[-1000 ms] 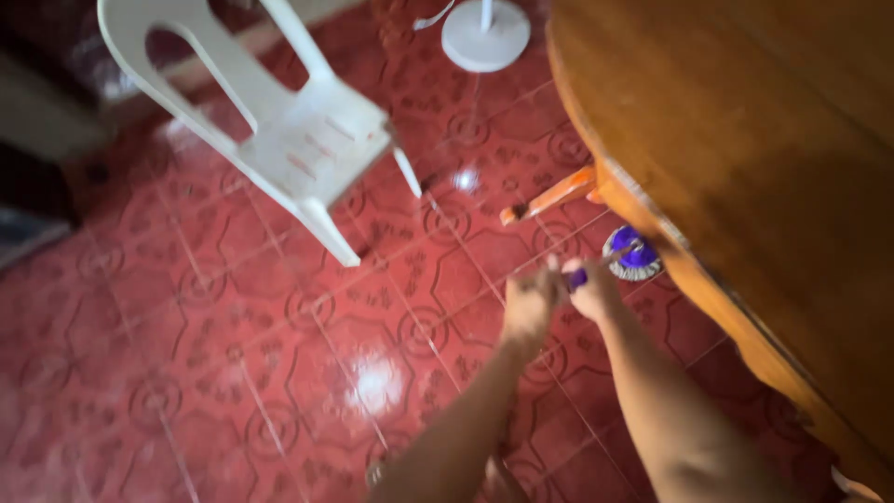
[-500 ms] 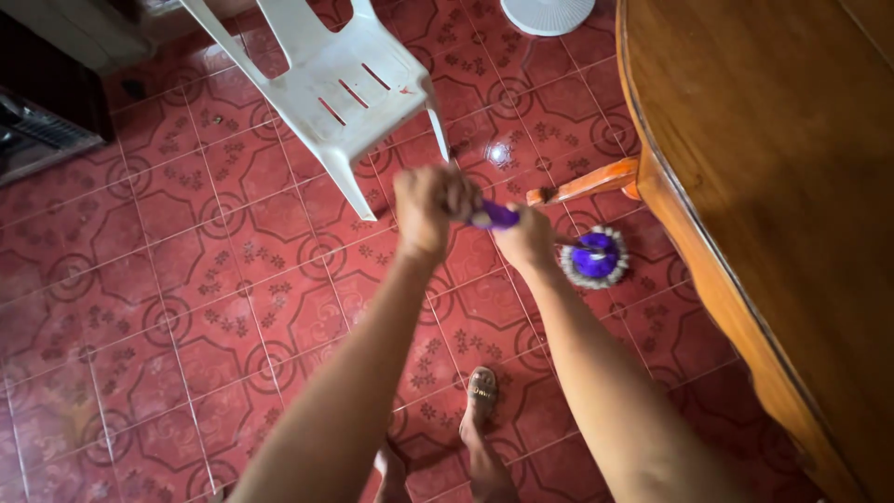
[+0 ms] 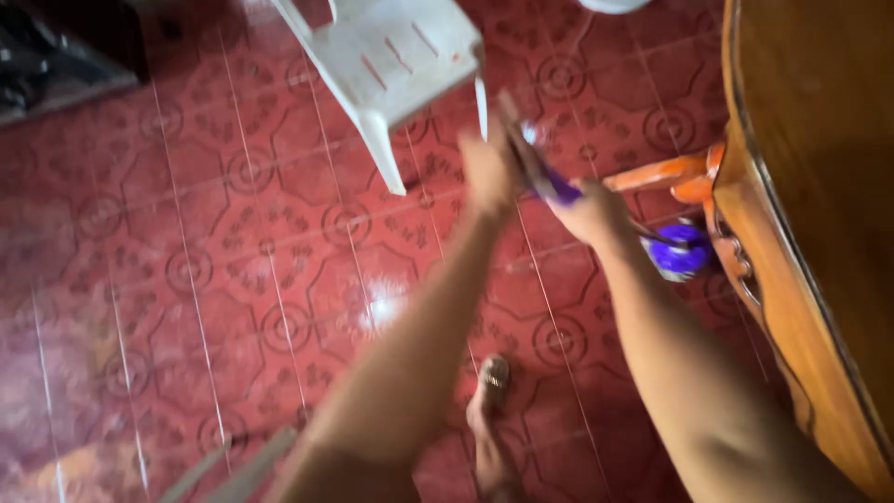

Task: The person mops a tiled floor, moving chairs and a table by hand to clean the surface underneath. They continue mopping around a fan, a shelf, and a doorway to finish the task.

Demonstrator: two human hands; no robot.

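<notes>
Both hands grasp a purple mop handle point(image 3: 557, 189).
Left grip point(image 3: 491, 168) and right grip point(image 3: 589, 212) clench it; mop head point(image 3: 678, 256) lies just beyond, beside the bench point(image 3: 801, 186).

Both forearms bare, no sleeves, no rings/watch seen. Foot point(image 3: 491, 410) in open sandal w/ strap.

We see our left hand point(image 3: 489, 168) and right hand point(image 3: 589, 212) both closed around a mop handle point(image 3: 545, 175) with a purple grip, the picture blurred. The purple mop head point(image 3: 678, 253) sits on the red patterned tile floor point(image 3: 233, 251) beside the wooden surface point(image 3: 819, 186), and a white plastic chair point(image 3: 391, 56) stands just beyond our hands.
</notes>
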